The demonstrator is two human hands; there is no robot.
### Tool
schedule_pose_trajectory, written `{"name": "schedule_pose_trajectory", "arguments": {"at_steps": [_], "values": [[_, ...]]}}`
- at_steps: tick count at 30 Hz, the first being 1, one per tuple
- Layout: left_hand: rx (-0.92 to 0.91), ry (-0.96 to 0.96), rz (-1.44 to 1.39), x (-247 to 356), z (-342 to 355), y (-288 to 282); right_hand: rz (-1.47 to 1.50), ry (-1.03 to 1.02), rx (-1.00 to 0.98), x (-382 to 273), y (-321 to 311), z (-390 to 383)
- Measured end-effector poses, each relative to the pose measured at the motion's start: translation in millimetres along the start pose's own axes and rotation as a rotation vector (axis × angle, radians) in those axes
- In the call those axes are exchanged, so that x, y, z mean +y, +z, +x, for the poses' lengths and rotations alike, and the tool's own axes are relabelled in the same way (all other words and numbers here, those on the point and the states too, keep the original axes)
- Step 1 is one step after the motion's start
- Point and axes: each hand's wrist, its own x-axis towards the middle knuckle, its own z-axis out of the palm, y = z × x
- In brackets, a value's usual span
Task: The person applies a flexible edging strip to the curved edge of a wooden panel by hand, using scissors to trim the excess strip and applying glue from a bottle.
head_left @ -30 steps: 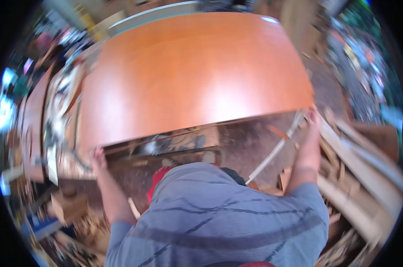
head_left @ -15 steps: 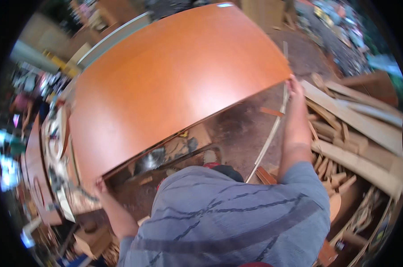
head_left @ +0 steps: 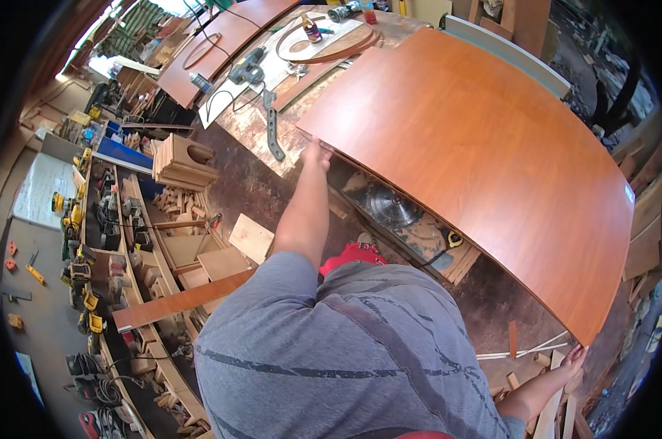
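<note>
A large glossy orange-brown wooden panel fills the upper right of the view. My left hand grips its near left corner, beside a workbench. My right hand holds its near right corner at lower right. Below the panel's near edge a round saw blade shows, with a small yellow-and-black tool beside it on a scuffed board. On the bench lie a power drill, a black slotted metal bar, curved wood strips and a bottle.
A second brown panel lies at the upper left. Shelves of power tools line the left side. Wood offcuts are piled beside me, with long pale strips at lower right. A metal fence runs behind the panel.
The view has swung leftward: the panel now sits to the right, sloping down rightward, and the tool shelves and bench have come into view. Both hands have stayed on the panel.
</note>
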Motion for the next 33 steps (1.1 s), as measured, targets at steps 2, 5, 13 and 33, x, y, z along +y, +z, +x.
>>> {"name": "schedule_pose_trajectory", "arguments": {"at_steps": [2,5,13,33], "values": [[-0.012,0.015,0.046,0,0,5,-0.006,-0.011,-0.015,-5,-1,2],[-0.017,-0.001,0.04,-2,5,14,-0.018,-0.042,-0.045,-11,-8,10],[0.043,0.035,0.051,0,3,21,0.038,0.02,-0.021,-6,-6,7],[-0.011,0.036,-0.016,13,40,10,0.065,-0.021,0.016,-14,-2,-10]]}}
